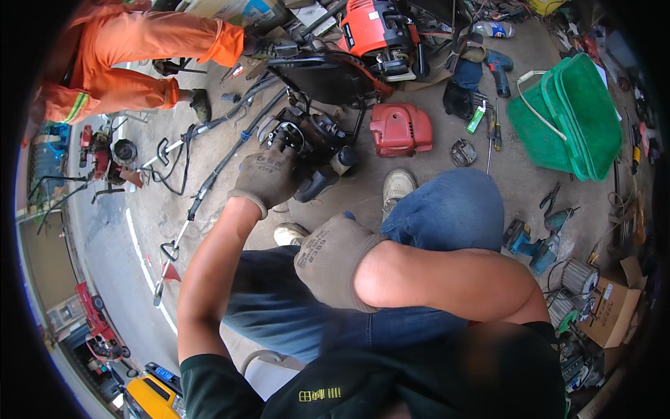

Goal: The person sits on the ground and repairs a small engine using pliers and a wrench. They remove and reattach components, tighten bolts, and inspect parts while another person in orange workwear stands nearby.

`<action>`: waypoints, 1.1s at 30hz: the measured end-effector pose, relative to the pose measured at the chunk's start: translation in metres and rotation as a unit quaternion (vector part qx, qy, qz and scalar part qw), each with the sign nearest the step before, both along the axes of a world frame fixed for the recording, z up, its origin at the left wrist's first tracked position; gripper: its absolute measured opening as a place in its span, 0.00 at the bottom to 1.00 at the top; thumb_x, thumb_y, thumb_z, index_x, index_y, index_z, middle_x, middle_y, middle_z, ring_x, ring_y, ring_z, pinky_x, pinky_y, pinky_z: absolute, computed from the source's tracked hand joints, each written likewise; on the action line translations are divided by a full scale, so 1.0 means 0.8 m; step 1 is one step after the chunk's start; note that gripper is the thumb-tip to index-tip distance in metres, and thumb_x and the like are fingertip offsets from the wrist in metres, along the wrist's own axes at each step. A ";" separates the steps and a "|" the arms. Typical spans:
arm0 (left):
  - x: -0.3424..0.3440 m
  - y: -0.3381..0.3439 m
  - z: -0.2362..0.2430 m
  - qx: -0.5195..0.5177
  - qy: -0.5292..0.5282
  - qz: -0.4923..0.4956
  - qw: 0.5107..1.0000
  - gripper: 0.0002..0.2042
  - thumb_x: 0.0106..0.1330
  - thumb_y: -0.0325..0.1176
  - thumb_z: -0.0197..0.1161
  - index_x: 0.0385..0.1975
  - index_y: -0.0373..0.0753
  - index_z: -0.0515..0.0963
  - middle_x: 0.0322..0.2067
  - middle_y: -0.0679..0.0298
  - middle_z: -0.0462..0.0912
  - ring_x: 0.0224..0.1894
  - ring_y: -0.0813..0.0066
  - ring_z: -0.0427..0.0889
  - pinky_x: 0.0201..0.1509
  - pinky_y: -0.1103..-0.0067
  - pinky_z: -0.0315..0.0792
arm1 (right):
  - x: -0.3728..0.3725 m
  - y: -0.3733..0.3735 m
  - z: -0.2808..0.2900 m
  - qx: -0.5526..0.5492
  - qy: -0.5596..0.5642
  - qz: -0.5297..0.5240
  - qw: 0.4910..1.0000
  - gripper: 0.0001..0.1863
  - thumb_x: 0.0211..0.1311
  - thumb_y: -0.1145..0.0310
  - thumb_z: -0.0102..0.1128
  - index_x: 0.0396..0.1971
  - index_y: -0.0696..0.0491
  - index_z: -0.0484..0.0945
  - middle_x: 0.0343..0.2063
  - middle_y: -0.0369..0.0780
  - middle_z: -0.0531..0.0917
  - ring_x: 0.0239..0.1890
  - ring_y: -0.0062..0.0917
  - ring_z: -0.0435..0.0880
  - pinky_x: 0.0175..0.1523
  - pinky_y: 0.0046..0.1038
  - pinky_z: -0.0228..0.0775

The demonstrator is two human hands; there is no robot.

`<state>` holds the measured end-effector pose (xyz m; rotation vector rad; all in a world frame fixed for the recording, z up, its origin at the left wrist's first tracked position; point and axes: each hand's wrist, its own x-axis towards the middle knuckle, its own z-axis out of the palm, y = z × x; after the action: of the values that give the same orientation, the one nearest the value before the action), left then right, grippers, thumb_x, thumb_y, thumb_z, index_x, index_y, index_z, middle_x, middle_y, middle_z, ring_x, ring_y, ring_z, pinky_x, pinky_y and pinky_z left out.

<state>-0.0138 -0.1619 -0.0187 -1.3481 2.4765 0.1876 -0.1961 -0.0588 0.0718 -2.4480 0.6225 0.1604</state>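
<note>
A person in blue jeans sits over a concrete floor strewn with tools and machine parts. The left hand, in a grey-brown work glove, reaches forward onto a small, dark, exposed engine, which rests on the floor just beyond the person's pale shoes. Its fingers point into the engine's near left side; whether they pinch a part cannot be told. The right hand, gloved alike, lies across the lap with its fingers curled out of sight, so their grip cannot be told. A small blue tip shows just beyond it.

Just right of the engine sits a red plastic cover, then a small metal part and screwdrivers. Toward the floor's cluttered right edge, a green bucket leans; pliers and a blue power tool lie nearer. A red-and-black machine stands beyond the engine. At far left, another person's orange trousers show.
</note>
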 end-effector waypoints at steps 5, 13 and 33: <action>0.018 0.030 0.046 0.030 0.065 0.008 0.997 0.19 0.64 0.43 0.62 0.49 0.38 0.77 0.57 0.47 0.75 0.47 0.52 0.85 0.48 0.61 0.79 | 0.000 -0.008 -0.005 0.028 0.056 -0.004 0.998 0.11 0.58 0.68 0.60 0.37 0.52 0.88 0.34 0.42 0.89 0.38 0.33 0.89 0.34 0.41 0.76; 0.045 0.132 0.060 0.191 0.081 0.008 0.978 0.17 0.65 0.44 0.61 0.41 0.35 0.78 0.52 0.48 0.77 0.45 0.46 0.83 0.48 0.60 0.78 | 0.013 -0.010 -0.017 0.048 0.084 0.030 0.995 0.15 0.54 0.61 0.65 0.37 0.55 0.85 0.36 0.45 0.87 0.40 0.40 0.87 0.42 0.43 0.76; 0.022 0.159 0.023 0.247 0.126 -0.043 0.960 0.23 0.64 0.52 0.62 0.45 0.35 0.81 0.43 0.51 0.82 0.45 0.51 0.84 0.49 0.62 0.77 | 0.004 -0.015 -0.006 0.037 0.051 -0.098 0.993 0.18 0.64 0.55 0.55 0.36 0.56 0.81 0.37 0.48 0.85 0.43 0.42 0.84 0.50 0.42 0.74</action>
<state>0.0040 -0.0345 -0.0003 -1.0509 2.4393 0.9414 -0.1928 -0.0711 0.0669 -2.3037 0.8807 0.2268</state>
